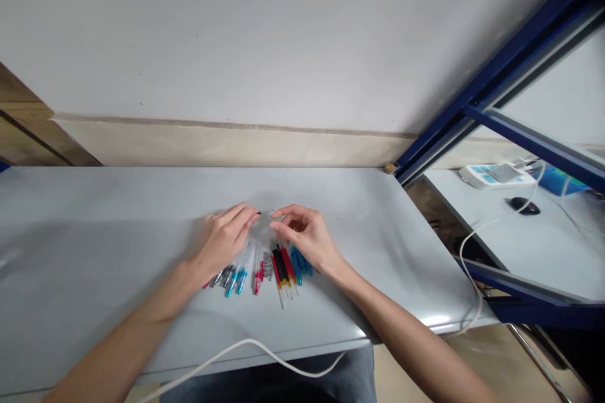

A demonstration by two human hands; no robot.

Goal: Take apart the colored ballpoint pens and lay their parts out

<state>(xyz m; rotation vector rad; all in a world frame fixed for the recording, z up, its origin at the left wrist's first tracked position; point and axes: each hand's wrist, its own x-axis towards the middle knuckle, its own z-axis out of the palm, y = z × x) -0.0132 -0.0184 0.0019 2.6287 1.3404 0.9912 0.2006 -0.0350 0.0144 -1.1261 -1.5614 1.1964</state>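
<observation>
My left hand (228, 232) pinches a small dark-tipped piece (258, 213) above the grey table. Facing it, my right hand (305, 231) has thumb and forefinger curved with a gap between them; a thin clear part seems to reach toward its fingertips, too faint to make out. Just below the hands lie clear pen barrels with blue grips (236, 281), a pink-gripped barrel (258, 278), small springs (267, 266), several refills in red and black (284, 267), and blue pen parts (301, 262) partly beside my right wrist.
A white cable (248, 341) loops across the front edge of the grey table (118, 208). At right, a blue metal frame (444, 113) borders another table with a white device (496, 175) and a black mouse (524, 205). A wall stands behind.
</observation>
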